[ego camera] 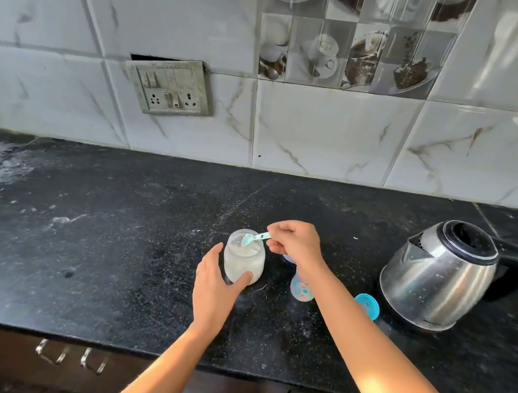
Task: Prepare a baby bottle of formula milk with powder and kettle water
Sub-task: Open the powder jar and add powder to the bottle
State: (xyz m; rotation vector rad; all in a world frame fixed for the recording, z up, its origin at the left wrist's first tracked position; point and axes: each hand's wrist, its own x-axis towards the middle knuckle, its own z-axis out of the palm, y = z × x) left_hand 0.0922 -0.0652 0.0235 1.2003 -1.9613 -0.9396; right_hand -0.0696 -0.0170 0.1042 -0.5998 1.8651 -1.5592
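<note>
Head view: powder jar stands mid tabletop. Left hand grips jar, fingers curled round its lower wall. Right hand just right of jar mouth, fingers pinching teal scoop, scoop bowl inside jar mouth. Baby bottle just right of jar, partly hidden by wrist; blue cap and kettle further right.

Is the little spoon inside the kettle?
No, the right hand holds the spoon at the powder jar mouth, away from the kettle.
</note>
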